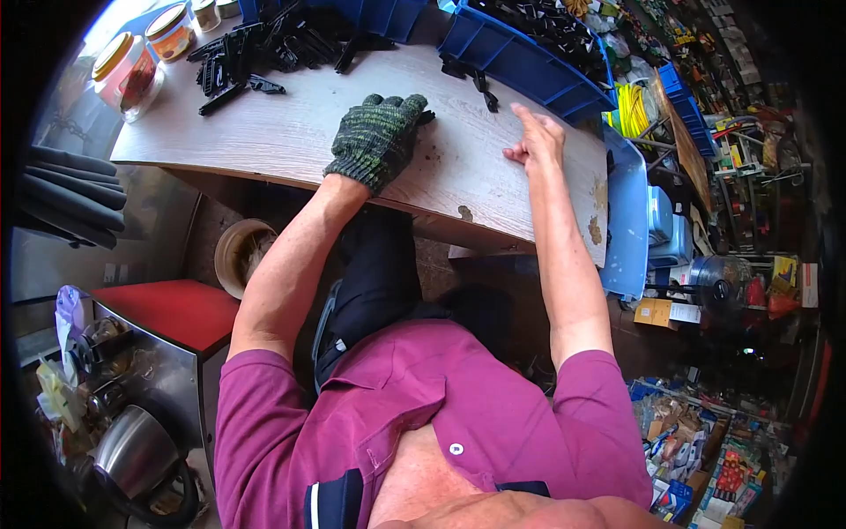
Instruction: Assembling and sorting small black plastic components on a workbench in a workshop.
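Observation:
My left hand [376, 137], in a green and black knit glove, is closed over the table near its front edge. The tip of a black plastic part [426, 117] sticks out at the glove's right side; the rest of it is hidden. Bare, my right hand [536, 141] hovers over the table's right part, index finger stretched forward and the other fingers loosely bent, with nothing visible in it. Just beyond its fingertip, a few small black plastic parts [477, 79] lie against a blue bin [520, 62]. A heap of black plastic parts [273, 44] lies at the far left.
Lidded jars [123, 75] stand at the left end of the pale wooden table [256, 123]. More blue bins line the back. Yellow coiled cable [631, 110] and a blue panel [626, 216] are at the right. Below left are a bucket [231, 260], a red-topped cabinet [167, 310] and a kettle [137, 450].

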`<state>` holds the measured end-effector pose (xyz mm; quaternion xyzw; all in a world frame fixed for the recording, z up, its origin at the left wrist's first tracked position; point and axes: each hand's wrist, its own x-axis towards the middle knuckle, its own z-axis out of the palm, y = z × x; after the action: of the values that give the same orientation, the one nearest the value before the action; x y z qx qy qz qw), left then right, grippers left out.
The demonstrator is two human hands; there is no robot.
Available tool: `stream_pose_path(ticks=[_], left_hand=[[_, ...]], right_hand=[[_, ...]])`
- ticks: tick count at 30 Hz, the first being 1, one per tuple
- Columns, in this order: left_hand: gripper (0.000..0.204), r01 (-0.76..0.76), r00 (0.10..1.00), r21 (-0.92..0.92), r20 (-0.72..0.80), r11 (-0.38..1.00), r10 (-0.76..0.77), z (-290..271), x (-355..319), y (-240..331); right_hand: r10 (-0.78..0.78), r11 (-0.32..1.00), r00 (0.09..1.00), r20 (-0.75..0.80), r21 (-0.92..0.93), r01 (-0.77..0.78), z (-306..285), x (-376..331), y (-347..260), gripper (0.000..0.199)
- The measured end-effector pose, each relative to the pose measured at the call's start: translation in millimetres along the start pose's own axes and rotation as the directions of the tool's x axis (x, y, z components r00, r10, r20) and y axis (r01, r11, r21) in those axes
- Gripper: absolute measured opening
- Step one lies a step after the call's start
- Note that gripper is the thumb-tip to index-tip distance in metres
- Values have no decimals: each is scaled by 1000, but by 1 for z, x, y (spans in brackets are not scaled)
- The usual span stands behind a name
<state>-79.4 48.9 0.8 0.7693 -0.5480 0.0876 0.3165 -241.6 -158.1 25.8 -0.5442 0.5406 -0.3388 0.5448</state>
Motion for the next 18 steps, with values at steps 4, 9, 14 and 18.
stream_pose_path(ticks=[4,9,14,18], left_hand=[[34,20,999,-13,27,1000,-19,-2,1,2],[31,12,997,-26,-77,1000,-14,-3,0,0],[29,-54,979,-14,-196,998,50,-10,-1,10],[30,-111,974,-61,-206,992,96,-4,-11,17]], right_hand=[[-78,959,997,12,-271,78,23,12,-1,55],[-221,745,973,63,-633,210,42,1,-10,45],[-154,894,985,73,-414,170,28,2,-2,40],[1,999,958,287,42,-14,30,-47,9,27]])
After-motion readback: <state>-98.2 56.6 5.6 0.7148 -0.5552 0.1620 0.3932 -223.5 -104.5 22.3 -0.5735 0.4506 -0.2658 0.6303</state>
